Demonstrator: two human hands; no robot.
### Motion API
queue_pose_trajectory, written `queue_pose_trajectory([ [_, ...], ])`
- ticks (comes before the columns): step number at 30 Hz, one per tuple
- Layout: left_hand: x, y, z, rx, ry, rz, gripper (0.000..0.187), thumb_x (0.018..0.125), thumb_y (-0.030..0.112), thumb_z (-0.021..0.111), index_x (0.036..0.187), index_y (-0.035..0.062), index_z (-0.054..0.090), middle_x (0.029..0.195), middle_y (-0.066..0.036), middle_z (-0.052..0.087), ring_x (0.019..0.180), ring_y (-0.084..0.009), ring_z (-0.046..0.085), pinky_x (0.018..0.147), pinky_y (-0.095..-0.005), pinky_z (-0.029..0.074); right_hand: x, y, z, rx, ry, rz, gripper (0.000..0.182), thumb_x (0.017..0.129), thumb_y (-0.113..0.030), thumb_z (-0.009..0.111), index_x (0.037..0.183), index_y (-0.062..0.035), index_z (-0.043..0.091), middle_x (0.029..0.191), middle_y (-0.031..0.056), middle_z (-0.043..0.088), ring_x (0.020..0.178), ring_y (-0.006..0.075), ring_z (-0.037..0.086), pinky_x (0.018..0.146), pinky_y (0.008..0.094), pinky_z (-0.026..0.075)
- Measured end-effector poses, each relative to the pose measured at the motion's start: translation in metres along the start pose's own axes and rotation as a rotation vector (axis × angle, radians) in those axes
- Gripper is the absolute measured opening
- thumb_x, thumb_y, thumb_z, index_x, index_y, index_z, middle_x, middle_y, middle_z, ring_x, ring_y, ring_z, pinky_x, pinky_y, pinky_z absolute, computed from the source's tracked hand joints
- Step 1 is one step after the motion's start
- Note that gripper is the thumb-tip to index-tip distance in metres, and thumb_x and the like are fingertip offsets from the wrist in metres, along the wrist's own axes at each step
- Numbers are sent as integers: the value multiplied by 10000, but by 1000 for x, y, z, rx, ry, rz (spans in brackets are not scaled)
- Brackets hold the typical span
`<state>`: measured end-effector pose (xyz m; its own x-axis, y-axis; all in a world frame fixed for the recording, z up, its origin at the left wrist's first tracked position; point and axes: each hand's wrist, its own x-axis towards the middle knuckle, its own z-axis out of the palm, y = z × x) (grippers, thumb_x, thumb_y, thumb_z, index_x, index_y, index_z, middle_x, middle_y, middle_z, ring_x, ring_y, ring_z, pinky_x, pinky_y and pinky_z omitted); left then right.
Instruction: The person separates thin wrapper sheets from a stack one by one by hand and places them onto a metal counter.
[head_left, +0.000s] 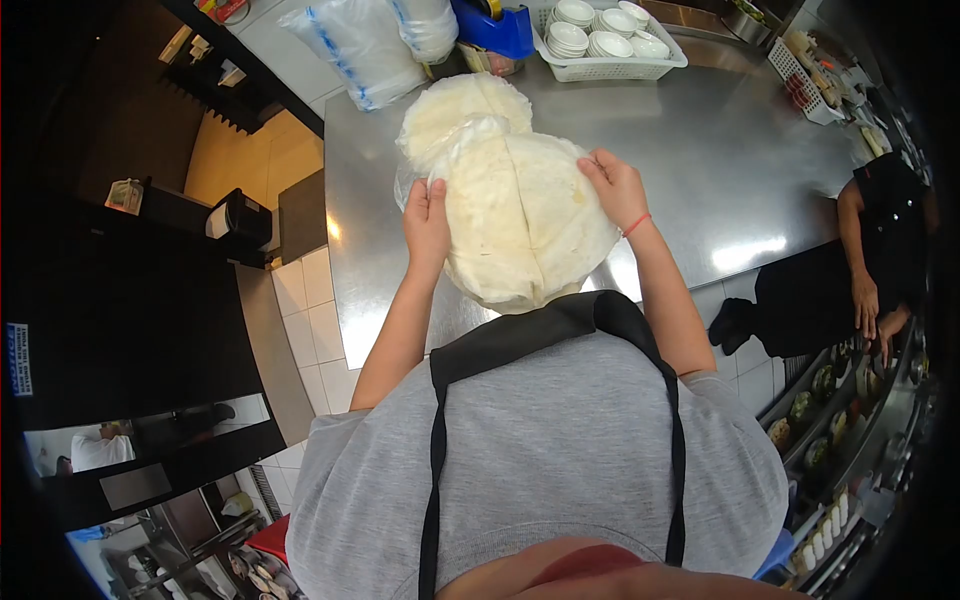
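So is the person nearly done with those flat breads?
Hard to say. One stack already lies on the steel table. A second stack is in hand, gripped at its edges by the left hand and right hand. It is not set down yet.

Stack of flatbreads lies near on the counter, a second stack behind; basket of bowls far; bags far left.

Restaurant kitchen: steel counter, stacked bowls (in a basket).
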<state>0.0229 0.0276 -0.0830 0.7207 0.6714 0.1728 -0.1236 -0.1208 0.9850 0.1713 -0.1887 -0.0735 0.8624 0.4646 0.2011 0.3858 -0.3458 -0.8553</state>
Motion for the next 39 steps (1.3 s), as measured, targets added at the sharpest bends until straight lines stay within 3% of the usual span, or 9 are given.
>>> queue_pose_trajectory([
  [9,3,-13,-27,-57,15,-24,206,929,210,464,801,51,487,740,11,561,641,-27,477,574,-186,404,-2,34,-8,-46,-14,74,299,844,-290,550,752,-7,530,623,134,542,556,223,491,572,312,413],
  [15,8,-37,-54,-21,73,-40,224,923,211,471,774,44,469,698,18,519,621,-36,425,552,-202,372,-2,63,-6,-46,-46,88,295,840,-286,555,754,-4,528,612,126,531,548,211,464,571,315,409],
  [20,12,-47,-83,112,142,-16,216,927,216,462,795,46,480,736,8,541,662,-42,456,590,-204,394,-1,83,-13,-195,-12,123,288,831,-279,562,763,-1,526,662,157,568,592,286,525,593,350,423],
  [24,18,-9,-108,-6,295,-25,198,931,216,446,863,42,511,800,-12,574,724,-56,505,650,-215,426,-9,127,-44,-255,124,116,290,830,-281,555,773,2,525,720,179,592,672,338,567,621,378,436],
  [27,23,53,-104,-115,183,-101,208,932,227,438,941,38,526,851,-25,591,768,-85,548,689,-232,448,-11,142,-60,-356,87,195,276,835,-277,544,801,-3,537,771,188,607,741,348,587,655,390,448],
  [29,19,94,-76,-356,47,-147,211,933,235,438,975,47,525,868,-18,589,754,-98,562,676,-234,453,-12,132,-62,-367,14,317,316,814,-308,568,892,-2,569,841,202,617,791,344,595,700,373,460],
  [33,34,93,-41,-505,-173,-125,234,935,251,434,1037,58,519,922,-21,587,776,-102,571,689,-243,463,-15,129,-60,-361,92,259,410,777,-343,608,985,9,570,918,217,616,842,341,599,736,364,461],
  [35,31,96,-3,-802,-367,-147,245,936,256,433,1064,65,516,965,-33,581,802,-97,569,707,-260,470,-15,126,-66,-316,9,358,537,745,-372,637,1079,38,543,990,233,602,913,336,594,787,349,458],
  [39,15,113,39,-1026,-342,-364,265,932,272,442,1068,56,515,982,-47,578,851,-120,569,732,-274,474,-16,158,-64,-243,88,337,587,763,-375,632,1139,59,508,1068,237,579,995,313,573,844,337,439],
])
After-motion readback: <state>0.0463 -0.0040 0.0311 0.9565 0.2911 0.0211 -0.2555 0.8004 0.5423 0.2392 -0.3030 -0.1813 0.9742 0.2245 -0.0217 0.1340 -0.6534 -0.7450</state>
